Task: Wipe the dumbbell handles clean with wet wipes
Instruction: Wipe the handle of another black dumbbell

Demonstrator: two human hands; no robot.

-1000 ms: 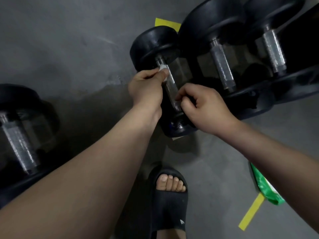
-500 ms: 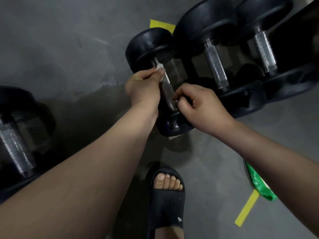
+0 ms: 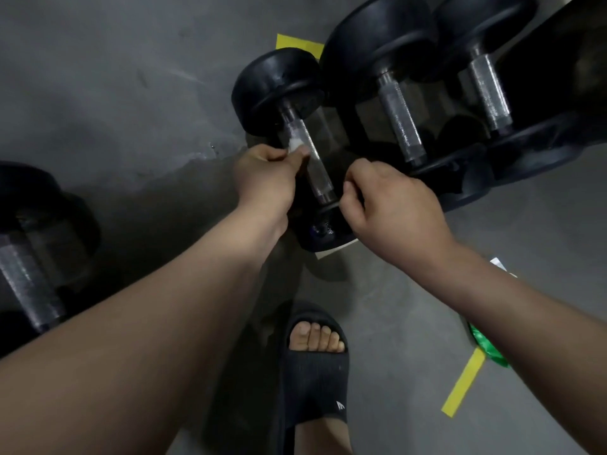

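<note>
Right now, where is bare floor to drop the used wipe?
Bare floor upper left, between the lone dumbbell and the wiped dumbbell; also right, between the dumbbell row and the green pack. Crowded upper right.

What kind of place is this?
Likely a gym's free-weight area or a home gym. Black dumbbells with knurled metal handles lie in a row on a bare concrete floor, and yellow tape strips mark it. The left hand pinches a wet wipe against one handle.

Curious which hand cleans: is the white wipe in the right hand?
No, the left hand pinches the wet wipe against the dumbbell handle.
</note>
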